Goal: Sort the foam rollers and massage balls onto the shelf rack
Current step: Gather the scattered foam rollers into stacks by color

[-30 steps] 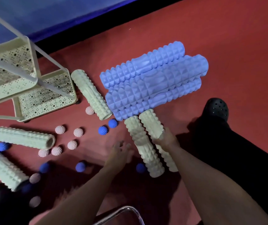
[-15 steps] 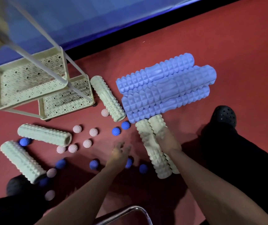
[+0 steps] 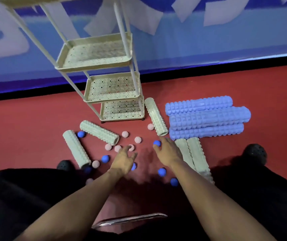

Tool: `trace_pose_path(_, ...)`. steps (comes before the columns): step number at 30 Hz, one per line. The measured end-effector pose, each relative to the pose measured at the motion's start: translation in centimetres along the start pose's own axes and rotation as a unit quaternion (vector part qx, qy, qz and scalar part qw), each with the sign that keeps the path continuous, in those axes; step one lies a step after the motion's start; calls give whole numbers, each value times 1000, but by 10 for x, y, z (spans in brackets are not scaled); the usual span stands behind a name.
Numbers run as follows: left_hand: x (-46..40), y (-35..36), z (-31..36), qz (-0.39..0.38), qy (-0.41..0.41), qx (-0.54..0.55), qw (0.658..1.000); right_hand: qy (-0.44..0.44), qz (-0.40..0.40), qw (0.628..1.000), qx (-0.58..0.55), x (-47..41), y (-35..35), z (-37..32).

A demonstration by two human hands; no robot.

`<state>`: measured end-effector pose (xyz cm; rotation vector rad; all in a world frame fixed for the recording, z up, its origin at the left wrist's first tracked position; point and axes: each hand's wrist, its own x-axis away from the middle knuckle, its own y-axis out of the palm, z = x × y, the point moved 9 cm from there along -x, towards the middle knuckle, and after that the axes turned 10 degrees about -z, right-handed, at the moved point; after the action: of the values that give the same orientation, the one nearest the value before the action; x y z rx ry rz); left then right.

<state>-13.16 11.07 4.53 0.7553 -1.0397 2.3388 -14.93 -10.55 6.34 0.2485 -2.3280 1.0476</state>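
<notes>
A cream shelf rack (image 3: 94, 66) with perforated trays stands on the red floor by the wall. Three long blue foam rollers (image 3: 208, 119) lie side by side to its right. Cream rollers lie scattered: one by the rack (image 3: 156, 119), two on the left (image 3: 99, 132) (image 3: 76, 148), and a pair (image 3: 194, 153) beside my right forearm. Pink spiky balls (image 3: 137, 139) and blue spiky balls (image 3: 105, 158) are strewn between them. My left hand (image 3: 123, 160) hovers with spread fingers just short of the pink balls. The fingertips of my right hand (image 3: 168, 152) reach a blue ball (image 3: 157, 143).
A black shoe sits on each side of the pile (image 3: 255, 153) (image 3: 64, 165), with dark trouser legs below them. A chrome bar (image 3: 130, 219) crosses the bottom centre. A blue banner wall (image 3: 208, 49) closes off the floor behind the rack.
My right hand has left the cream roller pair and moved left to a blue ball. My left hand has come forward toward the pink balls. The view has tilted up, showing more of the rack.
</notes>
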Motion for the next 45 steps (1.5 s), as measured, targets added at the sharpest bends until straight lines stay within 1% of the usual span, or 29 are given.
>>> trace_pose_path(3,21,-35,-25,40,-5,36,999,-28,-14,999,25,13,21,-45)
trace_pose_path(10,46,-106,-98,95,-37,120,988,-72,-39,992,92,19,60,-148)
trace_pose_path(15,39,-150,-137,125,-43,176,976,-92,-53,984,145,5,85,-213)
trace_pose_path(20,19,-183,-173,142,-57,203,967,-99,-67,978,172,-24,116,-250)
trace_pose_path(22,3,-192,-194,140,-77,202,966,-98,-81,973,191,-37,130,-259)
trace_pose_path(25,-25,-200,-226,138,-107,201,964,-105,-80,967,219,-56,145,-268)
trace_pose_path(28,-54,-205,-256,146,-145,212,955,-103,-92,963,233,-75,161,-269)
trace_pose_path(31,-83,-199,-296,139,-215,214,943,-93,-86,965,229,-89,172,-266)
trace_pose_path(35,-112,-176,-350,119,-303,248,912,-89,-67,970,218,-103,183,-259)
trace_pose_path(37,-127,-165,-368,110,-319,266,903,-88,-64,970,218,-112,187,-257)
trace_pose_path(42,-162,-144,-403,95,-321,302,893,-98,-76,967,222,-132,203,-258)
trace_pose_path(45,-180,-133,-422,90,-316,353,876,-100,-88,964,231,-137,212,-256)
